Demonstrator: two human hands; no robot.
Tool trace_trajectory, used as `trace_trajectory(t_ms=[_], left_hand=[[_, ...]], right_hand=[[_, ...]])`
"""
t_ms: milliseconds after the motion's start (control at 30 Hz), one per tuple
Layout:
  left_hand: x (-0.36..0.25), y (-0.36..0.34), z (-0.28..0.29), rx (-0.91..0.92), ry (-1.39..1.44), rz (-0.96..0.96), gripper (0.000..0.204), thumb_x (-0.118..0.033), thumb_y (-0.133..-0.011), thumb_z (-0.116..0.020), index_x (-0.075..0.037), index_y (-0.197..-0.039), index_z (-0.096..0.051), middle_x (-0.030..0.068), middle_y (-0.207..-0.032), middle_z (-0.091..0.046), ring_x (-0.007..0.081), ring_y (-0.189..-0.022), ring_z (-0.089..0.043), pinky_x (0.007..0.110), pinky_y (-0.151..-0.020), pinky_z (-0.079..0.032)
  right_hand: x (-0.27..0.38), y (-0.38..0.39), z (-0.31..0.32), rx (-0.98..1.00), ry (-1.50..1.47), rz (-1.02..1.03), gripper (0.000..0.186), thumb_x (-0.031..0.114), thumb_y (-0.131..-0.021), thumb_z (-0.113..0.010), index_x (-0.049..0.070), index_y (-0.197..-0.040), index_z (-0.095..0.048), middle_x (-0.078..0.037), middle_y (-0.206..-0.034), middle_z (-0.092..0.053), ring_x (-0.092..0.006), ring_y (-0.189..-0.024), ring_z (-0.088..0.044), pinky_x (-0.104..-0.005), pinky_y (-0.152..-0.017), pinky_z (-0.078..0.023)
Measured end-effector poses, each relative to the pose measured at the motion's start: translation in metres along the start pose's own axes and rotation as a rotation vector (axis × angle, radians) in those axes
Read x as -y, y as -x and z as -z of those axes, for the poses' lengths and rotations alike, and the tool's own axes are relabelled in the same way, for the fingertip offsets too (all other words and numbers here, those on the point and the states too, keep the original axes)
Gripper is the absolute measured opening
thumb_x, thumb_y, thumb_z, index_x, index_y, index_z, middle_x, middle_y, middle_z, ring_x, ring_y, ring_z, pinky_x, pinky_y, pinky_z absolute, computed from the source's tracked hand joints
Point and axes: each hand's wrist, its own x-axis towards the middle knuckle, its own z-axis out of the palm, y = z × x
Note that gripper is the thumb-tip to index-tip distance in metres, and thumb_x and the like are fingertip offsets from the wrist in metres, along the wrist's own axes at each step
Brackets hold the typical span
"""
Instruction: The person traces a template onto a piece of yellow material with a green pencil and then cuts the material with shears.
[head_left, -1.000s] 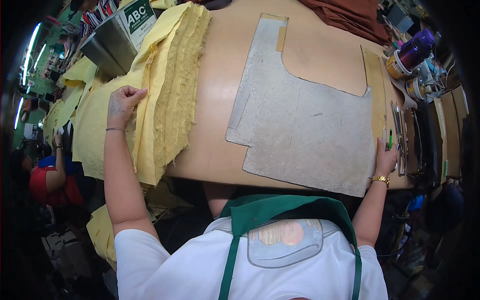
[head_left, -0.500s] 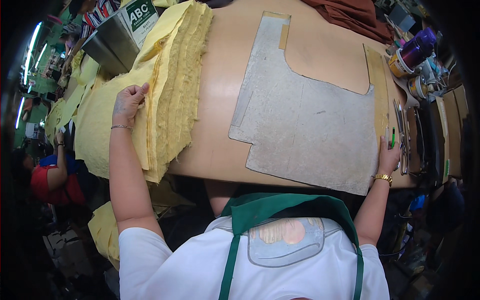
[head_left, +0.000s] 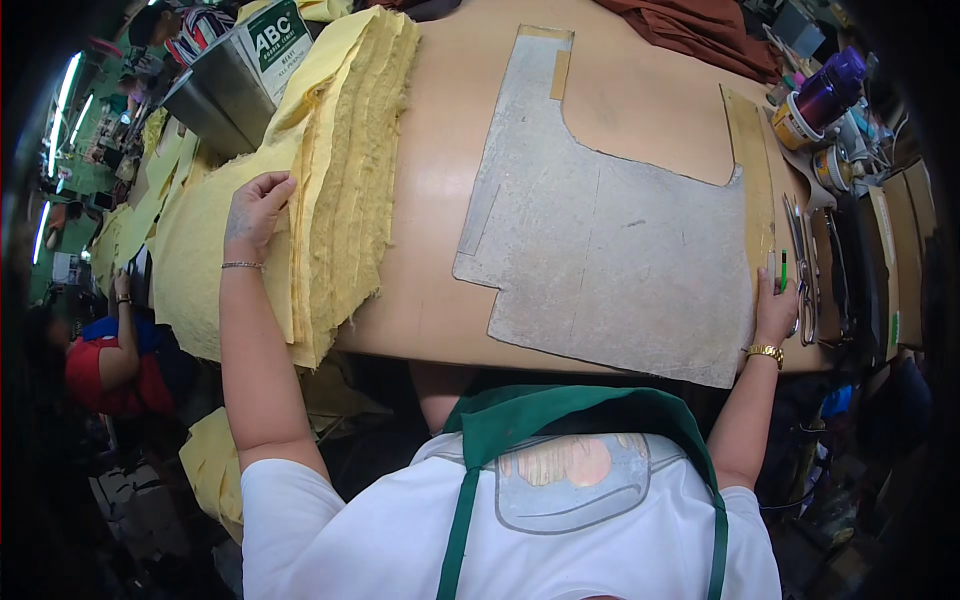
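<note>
A thick stack of yellow fuzzy-edged fabric sheets (head_left: 345, 190) lies at the left of the table. My left hand (head_left: 258, 212) rests on it, thumb and fingers pinched at the edge of an upper sheet. A large grey flat template (head_left: 625, 250), with tan tape strips on its edges, lies flat at the middle right. Beside its right edge, my right hand (head_left: 776, 312) is closed round a slim green pen (head_left: 784, 264), which points away from me. Metal scissors (head_left: 803, 245) lie just right of that hand.
A metal can (head_left: 225, 95) stands behind the stack. Brown cloth (head_left: 690, 35) lies at the far edge. A purple bottle (head_left: 835, 88) and a yellow-labelled tub (head_left: 797, 125) crowd the far right corner. Another person in red (head_left: 100, 365) sits at the left.
The whole view has shifted slightly. My left hand keeps its place at the sheet edge, with a small change in its fingers. My right hand still holds the pen.
</note>
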Motion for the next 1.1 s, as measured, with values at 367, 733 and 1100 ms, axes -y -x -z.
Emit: trace_trajectory(t_ms=[367,733,1100], left_hand=[[-0.001,0.001,-0.002,-0.075,-0.103,-0.026,0.016,-0.012,-0.073,-0.068,0.002,-0.079,-0.061,0.0008,-0.068,-0.058,0.0059,-0.058,-0.050,0.020,-0.053,-0.042],[-0.007,-0.002,0.007,0.054,-0.027,0.096,0.020,-0.020,-0.072,-0.070,-0.004,-0.069,-0.059,-0.0019,-0.064,-0.056,0.0052,-0.057,-0.047,0.018,-0.055,-0.039],[-0.004,0.006,0.001,0.056,-0.051,-0.010,0.017,-0.017,-0.077,-0.065,-0.002,-0.084,-0.061,-0.0015,-0.075,-0.058,0.0049,-0.069,-0.051,0.017,-0.066,-0.040]], right_hand=[[-0.002,-0.001,0.000,-0.001,-0.002,0.005,0.046,0.043,-0.071,-0.064,-0.002,-0.077,-0.054,-0.016,-0.073,-0.054,-0.0292,-0.067,-0.053,-0.0380,-0.062,-0.042],[-0.005,-0.002,-0.002,-0.020,-0.006,0.011,0.046,0.043,-0.071,-0.065,-0.002,-0.076,-0.054,-0.016,-0.072,-0.054,-0.0291,-0.067,-0.052,-0.0380,-0.062,-0.042],[0.001,-0.001,0.002,0.003,0.016,-0.008,0.045,0.041,-0.071,-0.065,-0.002,-0.077,-0.055,-0.016,-0.076,-0.055,-0.0303,-0.070,-0.054,-0.0385,-0.064,-0.043]])
